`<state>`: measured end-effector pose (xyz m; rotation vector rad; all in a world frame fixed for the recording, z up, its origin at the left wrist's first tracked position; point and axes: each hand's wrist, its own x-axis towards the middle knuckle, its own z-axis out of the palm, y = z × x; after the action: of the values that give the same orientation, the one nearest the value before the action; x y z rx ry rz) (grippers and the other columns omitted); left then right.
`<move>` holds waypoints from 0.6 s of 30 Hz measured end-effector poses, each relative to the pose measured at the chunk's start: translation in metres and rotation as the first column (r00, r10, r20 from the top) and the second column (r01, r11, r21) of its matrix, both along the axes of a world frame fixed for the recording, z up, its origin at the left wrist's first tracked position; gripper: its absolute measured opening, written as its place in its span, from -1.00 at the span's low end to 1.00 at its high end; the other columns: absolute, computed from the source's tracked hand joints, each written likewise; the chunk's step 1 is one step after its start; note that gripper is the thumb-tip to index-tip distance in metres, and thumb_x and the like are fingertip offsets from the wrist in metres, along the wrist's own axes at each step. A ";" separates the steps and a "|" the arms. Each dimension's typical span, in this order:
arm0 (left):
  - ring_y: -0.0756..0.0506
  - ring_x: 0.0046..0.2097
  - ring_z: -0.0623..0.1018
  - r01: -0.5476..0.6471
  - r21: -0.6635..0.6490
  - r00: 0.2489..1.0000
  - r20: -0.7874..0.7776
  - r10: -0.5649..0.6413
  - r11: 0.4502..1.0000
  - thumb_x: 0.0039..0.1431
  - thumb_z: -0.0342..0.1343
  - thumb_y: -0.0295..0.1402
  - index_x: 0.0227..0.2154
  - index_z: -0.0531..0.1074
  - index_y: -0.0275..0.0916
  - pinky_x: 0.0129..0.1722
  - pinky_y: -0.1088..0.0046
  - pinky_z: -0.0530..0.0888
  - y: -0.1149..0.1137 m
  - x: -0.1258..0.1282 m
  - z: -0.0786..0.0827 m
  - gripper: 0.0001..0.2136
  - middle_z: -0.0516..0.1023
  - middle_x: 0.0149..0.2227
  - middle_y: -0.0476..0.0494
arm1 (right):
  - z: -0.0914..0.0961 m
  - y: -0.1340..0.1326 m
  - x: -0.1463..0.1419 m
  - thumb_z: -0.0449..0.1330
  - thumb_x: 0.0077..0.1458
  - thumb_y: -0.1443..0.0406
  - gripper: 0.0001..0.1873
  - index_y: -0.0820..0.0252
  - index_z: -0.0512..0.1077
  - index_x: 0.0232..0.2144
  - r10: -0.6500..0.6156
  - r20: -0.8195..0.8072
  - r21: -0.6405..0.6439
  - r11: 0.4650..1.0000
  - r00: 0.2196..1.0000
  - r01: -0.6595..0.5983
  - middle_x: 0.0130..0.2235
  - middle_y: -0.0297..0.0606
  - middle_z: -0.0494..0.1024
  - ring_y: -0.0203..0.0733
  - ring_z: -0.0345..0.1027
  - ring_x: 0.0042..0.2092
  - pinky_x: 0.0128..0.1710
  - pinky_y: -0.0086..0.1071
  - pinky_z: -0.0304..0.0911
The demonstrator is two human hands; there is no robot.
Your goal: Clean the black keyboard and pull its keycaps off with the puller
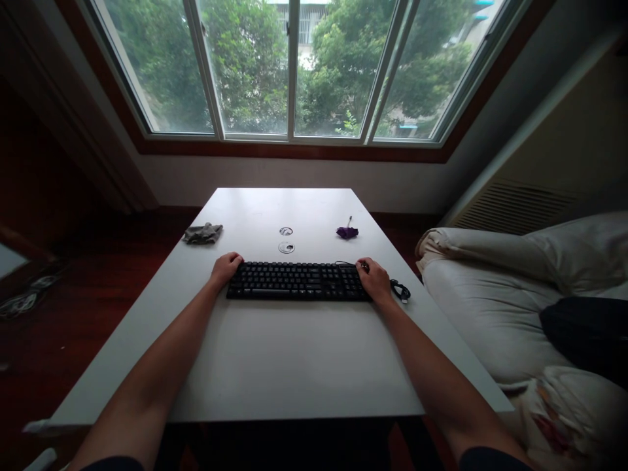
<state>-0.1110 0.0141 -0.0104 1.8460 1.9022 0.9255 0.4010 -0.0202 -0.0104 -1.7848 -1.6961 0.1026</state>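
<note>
A black computer keyboard [299, 280] lies across the middle of the white table [294, 360], its keys facing up. My left hand [226, 268] is closed around its left end, with the fingers at the far left corner. On the opposite end, my right hand [374, 278] grips the upper right corner, covering some of the number keys. Beside the right hand rests a coiled black cable [401, 290] with a plug. Farther back, a crumpled grey cloth [203, 233] sits at the left and a purple bundle [347, 232] with a thin stick at the right.
Two round printed marks or discs [286, 248] lie just behind the keyboard. A cushioned, pale sofa [481, 301] stands close to the table's right side. Beyond the table's far edge is a wide window [292, 78]. White cables [24, 301] lie on the floor at left.
</note>
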 end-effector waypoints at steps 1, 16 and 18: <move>-0.18 -0.26 0.55 0.014 -0.005 1.000 0.002 -0.014 1.000 0.19 0.02 -0.17 -0.39 0.60 -0.13 -0.24 0.34 0.38 -0.001 -0.004 0.001 -0.73 0.62 -0.37 -0.09 | 0.000 0.000 -0.001 0.06 0.30 0.14 -0.73 0.07 0.49 -0.12 0.008 -0.007 0.003 1.000 1.000 -0.008 -0.12 -0.16 0.60 -0.04 0.45 -0.12 -0.06 -0.25 0.28; -0.15 -0.17 0.59 -0.010 0.140 0.996 0.085 -0.002 0.990 0.22 0.04 -0.31 -0.24 0.60 -0.15 -0.09 0.35 0.46 -0.013 -0.020 -0.009 -0.78 0.66 -0.18 -0.11 | 0.048 -0.010 -0.098 0.01 0.36 0.07 -0.62 0.16 0.50 -0.13 0.343 -0.107 0.283 0.910 0.933 -0.302 -0.24 -0.15 0.58 -0.10 0.43 -0.24 -0.16 -0.26 0.31; -0.15 -0.19 0.59 -0.013 0.141 0.995 0.095 -0.001 0.990 0.22 0.05 -0.31 -0.24 0.61 -0.14 -0.10 0.34 0.46 -0.013 -0.022 -0.010 -0.78 0.67 -0.19 -0.11 | 0.055 -0.006 -0.133 0.05 0.33 0.09 -0.68 0.15 0.47 -0.11 0.429 -0.175 0.247 0.890 0.886 -0.382 -0.30 -0.22 0.57 -0.16 0.41 -0.33 -0.24 -0.31 0.30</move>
<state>-0.1333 0.0014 -0.0205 1.8393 1.8289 1.1559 0.2684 -0.0264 0.0450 -1.1943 -1.8164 0.2901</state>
